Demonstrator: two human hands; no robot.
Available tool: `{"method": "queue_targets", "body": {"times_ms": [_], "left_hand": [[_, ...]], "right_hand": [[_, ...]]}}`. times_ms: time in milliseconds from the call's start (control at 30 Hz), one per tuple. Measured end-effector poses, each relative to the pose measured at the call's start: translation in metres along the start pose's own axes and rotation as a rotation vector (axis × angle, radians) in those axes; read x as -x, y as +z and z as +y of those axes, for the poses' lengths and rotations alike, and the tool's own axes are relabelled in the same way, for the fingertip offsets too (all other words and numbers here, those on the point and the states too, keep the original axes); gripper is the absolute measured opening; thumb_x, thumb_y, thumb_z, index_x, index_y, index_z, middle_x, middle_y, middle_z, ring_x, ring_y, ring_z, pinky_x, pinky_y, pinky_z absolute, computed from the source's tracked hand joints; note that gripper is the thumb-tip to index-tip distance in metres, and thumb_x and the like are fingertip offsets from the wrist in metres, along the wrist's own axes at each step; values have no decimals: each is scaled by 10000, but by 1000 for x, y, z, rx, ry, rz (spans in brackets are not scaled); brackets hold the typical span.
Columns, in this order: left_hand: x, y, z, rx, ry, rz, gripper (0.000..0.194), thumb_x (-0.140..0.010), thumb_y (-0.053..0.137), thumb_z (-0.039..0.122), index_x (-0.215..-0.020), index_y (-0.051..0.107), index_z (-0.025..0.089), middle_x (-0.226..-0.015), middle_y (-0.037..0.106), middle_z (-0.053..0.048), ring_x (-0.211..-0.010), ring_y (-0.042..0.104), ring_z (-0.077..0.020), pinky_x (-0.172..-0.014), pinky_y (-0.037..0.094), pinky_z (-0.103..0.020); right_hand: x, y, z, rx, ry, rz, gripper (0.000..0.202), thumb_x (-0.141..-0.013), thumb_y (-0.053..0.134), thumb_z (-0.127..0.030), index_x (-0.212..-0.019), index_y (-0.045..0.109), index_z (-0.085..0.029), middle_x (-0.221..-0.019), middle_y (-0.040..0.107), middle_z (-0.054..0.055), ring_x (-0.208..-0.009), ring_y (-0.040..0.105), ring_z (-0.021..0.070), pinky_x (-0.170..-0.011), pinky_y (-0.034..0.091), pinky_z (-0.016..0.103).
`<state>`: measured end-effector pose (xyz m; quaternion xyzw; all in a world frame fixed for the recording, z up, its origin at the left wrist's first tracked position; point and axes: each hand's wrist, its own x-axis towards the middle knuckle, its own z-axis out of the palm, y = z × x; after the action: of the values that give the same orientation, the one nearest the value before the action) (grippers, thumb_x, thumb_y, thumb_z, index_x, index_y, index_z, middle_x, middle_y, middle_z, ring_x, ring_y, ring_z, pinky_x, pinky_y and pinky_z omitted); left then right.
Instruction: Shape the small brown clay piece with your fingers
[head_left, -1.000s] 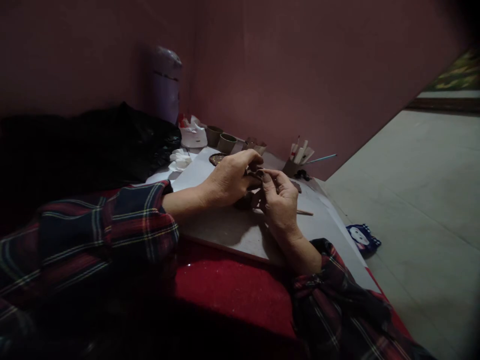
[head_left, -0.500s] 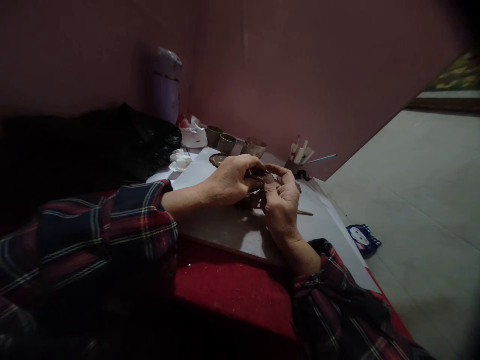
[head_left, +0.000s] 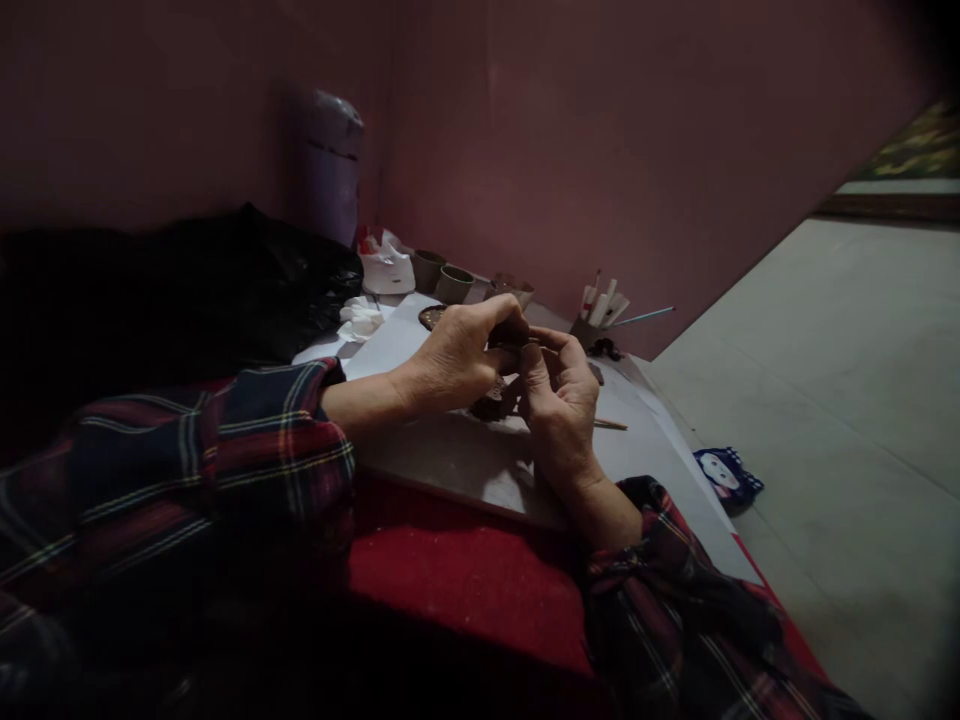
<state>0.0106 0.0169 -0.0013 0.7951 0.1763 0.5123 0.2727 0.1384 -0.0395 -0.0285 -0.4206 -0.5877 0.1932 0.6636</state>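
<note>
Close together above a pale board (head_left: 427,455), my left hand (head_left: 461,355) and my right hand (head_left: 561,400) meet at the fingertips. Both are closed in a pinch. Whatever lies between the fingers is small and mostly hidden, so I cannot make it out. A dark brown, rough-looking lump (head_left: 491,402) shows on the board just below my hands, partly covered by them. Right of my right hand a thin wooden stick (head_left: 611,425) lies on the board. Behind my left hand is a round brown patterned disc (head_left: 431,317), partly hidden.
Small cups (head_left: 454,285) line the back by the wall. A holder with white sticks (head_left: 604,305) and a blue rod stands at the back right. Crumpled tissue (head_left: 361,318) and a black plastic bag (head_left: 255,280) lie left. A dark blue item with a face (head_left: 727,478) is beyond the right edge.
The fingers of my left hand have bent and risen slightly at the meeting point. More of the brown lump below shows now. My right hand has barely shifted.
</note>
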Motion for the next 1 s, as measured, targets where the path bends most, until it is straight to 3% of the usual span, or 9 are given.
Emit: {"method": "queue_targets", "body": {"times_ms": [300,633,1000], "left_hand": [[1,-2,0,-18,24,22,128,-677,607,26,-734,578,137,-633,569,44,-608,498,-74,-539,386,-176],[1,-1,2,-41,-31,4,100,-710,607,61,-772,614,139,-657,609,38,-618,526,-76,-556,411,-174],[0,-2,2,-112,-8,-46,207,-714,586,-12,-864,649,116,-759,668,9,-705,582,-91,-650,441,-198]], "right_hand": [[1,1,-3,-14,11,-22,272,-848,686,-429,-997,590,-222,-923,714,26,-858,684,170,-802,556,361],[1,1,-3,30,37,1,258,-845,680,-430,-967,582,-224,-930,693,26,-868,668,173,-820,557,367],[1,0,-2,64,26,11,223,-874,655,-407,-980,593,-221,-970,682,35,-924,652,183,-898,531,402]]}}
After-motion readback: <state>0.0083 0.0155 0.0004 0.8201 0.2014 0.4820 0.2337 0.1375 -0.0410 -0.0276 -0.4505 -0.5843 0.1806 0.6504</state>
